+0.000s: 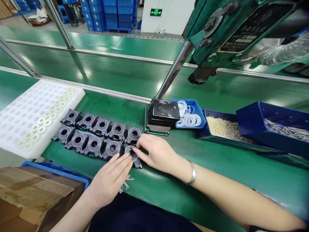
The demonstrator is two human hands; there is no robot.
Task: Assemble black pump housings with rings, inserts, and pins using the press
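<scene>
Two rows of black square housings [94, 144] lie on the green bench, each with a round hole and a pale ring around it. My left hand [108, 180] lies with straight fingers, its tips touching the near right end housing [136, 162]. Over that same housing my right hand [156, 151] is curled, thumb and fingertips at its ring groove; whatever they pinch is hidden. Several thin white rings [124, 187] lie on the bench beside my left hand, partly covered by it.
A white foam tray [14, 112] with pale rings stands left. A green press [205, 42] overhangs a black block [164, 111]. Behind it are a blue tray of white rings [200, 111] and blue bins [251, 116] of small parts. A cardboard box [36, 187] sits lower left.
</scene>
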